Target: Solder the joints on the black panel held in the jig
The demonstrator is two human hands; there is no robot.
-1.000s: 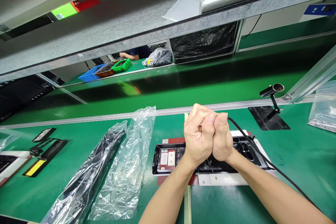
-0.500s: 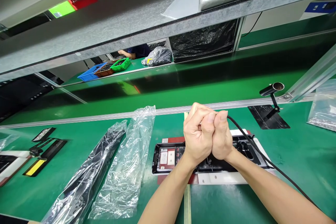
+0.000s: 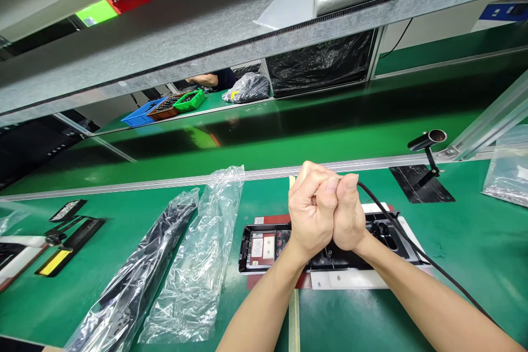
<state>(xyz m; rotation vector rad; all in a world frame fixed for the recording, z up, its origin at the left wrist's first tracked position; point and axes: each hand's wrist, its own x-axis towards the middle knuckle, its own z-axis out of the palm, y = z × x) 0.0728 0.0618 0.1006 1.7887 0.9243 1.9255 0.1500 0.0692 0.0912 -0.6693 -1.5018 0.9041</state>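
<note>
My left hand (image 3: 312,212) and my right hand (image 3: 350,214) are both closed into fists, pressed together knuckle to knuckle with the thumbs on top. Out of the right fist runs a black cable (image 3: 406,235), which slopes down to the lower right. What the left fingers grip is hidden inside the fist. Beneath the hands lies a long black plastic housing (image 3: 245,250), its middle covered by my hands and forearms. It sits in a red and white fixture (image 3: 350,279) on the green bench.
To the left lie a black part in clear wrap (image 3: 144,264) and a crumpled clear bag (image 3: 193,264). A black tube on a stand (image 3: 429,140) rises at the right. Another bag (image 3: 509,170) lies at the right edge. A metal shelf (image 3: 247,44) crosses overhead.
My hands and the cable keep the same place and grip. In the background, the other person's arm has shifted slightly.
</note>
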